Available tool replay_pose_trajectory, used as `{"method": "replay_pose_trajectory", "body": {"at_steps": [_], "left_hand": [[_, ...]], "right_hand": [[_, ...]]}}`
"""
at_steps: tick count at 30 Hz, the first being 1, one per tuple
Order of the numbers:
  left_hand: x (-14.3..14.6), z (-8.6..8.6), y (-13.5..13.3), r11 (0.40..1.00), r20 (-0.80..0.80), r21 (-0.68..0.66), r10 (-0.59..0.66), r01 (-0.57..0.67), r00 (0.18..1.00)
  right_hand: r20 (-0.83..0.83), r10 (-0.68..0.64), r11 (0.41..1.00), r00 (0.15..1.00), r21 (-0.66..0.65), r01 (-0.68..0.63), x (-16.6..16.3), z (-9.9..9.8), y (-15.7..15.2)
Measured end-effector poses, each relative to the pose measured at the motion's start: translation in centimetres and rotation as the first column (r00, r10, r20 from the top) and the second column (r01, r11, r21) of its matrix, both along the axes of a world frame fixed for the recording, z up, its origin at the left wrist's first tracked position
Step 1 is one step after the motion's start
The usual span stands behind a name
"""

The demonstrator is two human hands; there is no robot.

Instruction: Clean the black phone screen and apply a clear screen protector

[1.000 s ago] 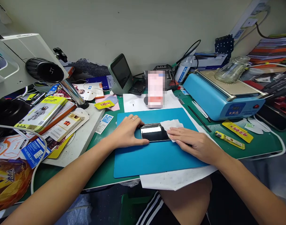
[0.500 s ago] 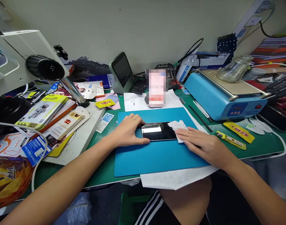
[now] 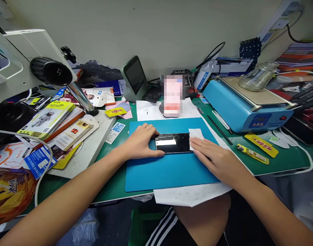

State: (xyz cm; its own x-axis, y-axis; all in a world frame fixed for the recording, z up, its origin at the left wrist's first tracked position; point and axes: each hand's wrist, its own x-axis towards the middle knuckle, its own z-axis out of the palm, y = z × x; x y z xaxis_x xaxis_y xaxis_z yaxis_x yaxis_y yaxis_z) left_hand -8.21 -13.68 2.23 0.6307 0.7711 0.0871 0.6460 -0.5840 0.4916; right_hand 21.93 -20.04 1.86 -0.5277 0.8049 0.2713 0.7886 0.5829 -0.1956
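Observation:
A black smartphone [image 3: 173, 143] with a glossy screen lies lengthwise on the blue mat [image 3: 156, 172], light reflecting off its glass. Around its left end is my left hand [image 3: 143, 141], thumb along the near edge and fingers at the far corner. A white wipe [image 3: 196, 133] covers the right end of the phone. My right hand [image 3: 212, 155] presses on that wipe with its fingers held together and nearly flat, hiding part of it. Whether the wipe is folded under the fingers I cannot tell.
Behind the mat stand a phone with a blurred screen [image 3: 171, 97] and a grey-green display device [image 3: 134, 80]. At right are a blue heating plate [image 3: 248, 106] bearing a glass jar [image 3: 259, 77], a black pen-like tool [image 3: 219, 130] and a yellow cutter [image 3: 252, 153]. A microscope [image 3: 51, 71] overhangs the left.
My right hand has slid slightly left along the phone, and the wipe lies flatter with its far corner upright. My left hand keeps its place on the phone.

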Motion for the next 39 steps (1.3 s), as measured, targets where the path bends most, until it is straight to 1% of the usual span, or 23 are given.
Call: {"method": "replay_pose_trajectory", "body": {"at_steps": [3,7,11,14,16,18,21,24,26,29,33,39], "left_hand": [[0.0,-0.1,0.0,1.000,0.004,0.003,-0.009,0.009,1.000],[-0.1,-0.3,0.0,1.000,0.010,0.020,-0.013,0.012,1.000],[-0.1,-0.2,0.0,1.000,0.002,0.020,-0.005,0.005,1.000],[-0.1,-0.2,0.0,1.000,0.000,0.014,-0.005,0.005,1.000],[-0.1,-0.2,0.1,1.000,0.005,0.015,-0.007,0.007,1.000],[-0.2,-0.3,0.1,1.000,0.008,0.017,-0.007,0.006,1.000],[-0.1,-0.4,0.2,1.000,0.009,0.017,-0.007,0.006,1.000],[-0.1,-0.4,0.1,1.000,0.006,0.020,-0.009,0.009,1.000],[-0.1,-0.3,0.1,1.000,0.003,0.020,-0.008,0.008,1.000],[-0.1,-0.2,0.1,1.000,-0.006,0.016,-0.004,0.004,1.000],[-0.1,-0.1,0.1,1.000,-0.006,0.013,-0.003,0.003,1.000],[-0.1,-0.2,0.0,1.000,-0.002,0.008,-0.004,0.004,1.000]], "right_hand": [[0.078,-0.059,0.998,0.995,0.002,0.059,-1.3,0.2,1.2],[0.122,-0.082,0.997,0.989,0.026,0.079,-2.1,0.4,2.1],[0.093,-0.092,0.993,0.991,0.079,0.085,-1.9,0.1,0.6],[0.050,-0.142,0.984,0.989,0.117,0.135,-1.8,-0.4,-0.8],[0.045,-0.162,0.979,0.986,0.129,0.155,-2.1,-0.5,-1.1],[0.049,-0.166,0.981,0.985,0.113,0.160,-2.5,-0.4,-0.7],[0.047,-0.173,0.984,0.984,0.054,0.171,-3.0,0.1,0.6],[0.077,-0.174,0.985,0.982,0.024,0.173,-3.0,0.6,1.6],[0.094,-0.169,0.986,0.981,0.029,0.167,-2.8,0.6,1.5],[0.088,-0.164,0.985,0.983,0.059,0.160,-2.6,0.2,0.4],[0.059,-0.189,0.980,0.980,0.073,0.184,-2.3,-0.3,-0.5],[0.086,-0.166,0.986,0.982,0.038,0.164,-2.2,0.4,1.3]]}}
